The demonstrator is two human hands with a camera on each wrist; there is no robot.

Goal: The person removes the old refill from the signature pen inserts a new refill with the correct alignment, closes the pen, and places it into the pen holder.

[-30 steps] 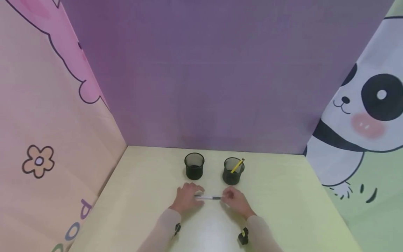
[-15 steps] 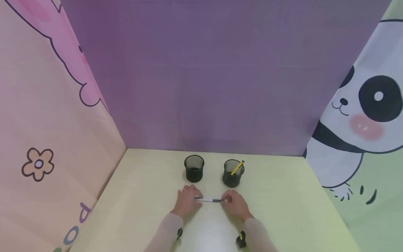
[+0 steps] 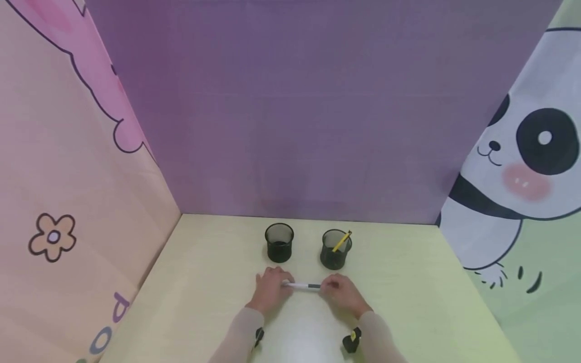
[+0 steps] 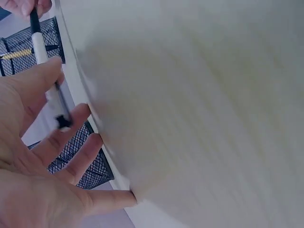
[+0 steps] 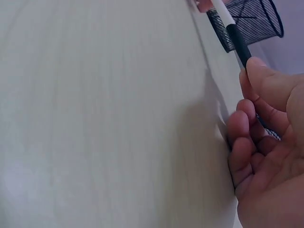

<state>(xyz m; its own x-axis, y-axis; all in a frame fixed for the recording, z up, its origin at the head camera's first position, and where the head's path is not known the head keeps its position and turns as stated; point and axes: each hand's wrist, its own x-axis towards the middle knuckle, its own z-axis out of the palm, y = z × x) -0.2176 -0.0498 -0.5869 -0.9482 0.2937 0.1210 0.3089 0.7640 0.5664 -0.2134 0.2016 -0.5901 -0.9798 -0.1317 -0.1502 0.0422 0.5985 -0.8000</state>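
Note:
In the head view a pen (image 3: 300,286) with a white barrel and a dark front section lies crosswise between the two hands. My left hand (image 3: 270,290) pinches its rear part; in the left wrist view the thumb is against the pen (image 4: 40,46) and the other fingers are spread. A black end shows past that thumb. My right hand (image 3: 344,293) pinches the dark front end between thumb and index finger, with its other fingers curled, as the right wrist view shows. Those fingers hide the pen's front end.
Beyond the hands stand two black mesh pen cups. The left cup (image 3: 279,253) is behind my left hand. A yellow stick-like object (image 3: 342,242) leans in the right cup (image 3: 333,260). Printed fabric walls surround the pale tabletop (image 3: 404,282).
My right hand has shifted slightly right since half a second ago, and its fingers now cover the pen's thin front end. The left hand still pinches the pen; the cups stay put.

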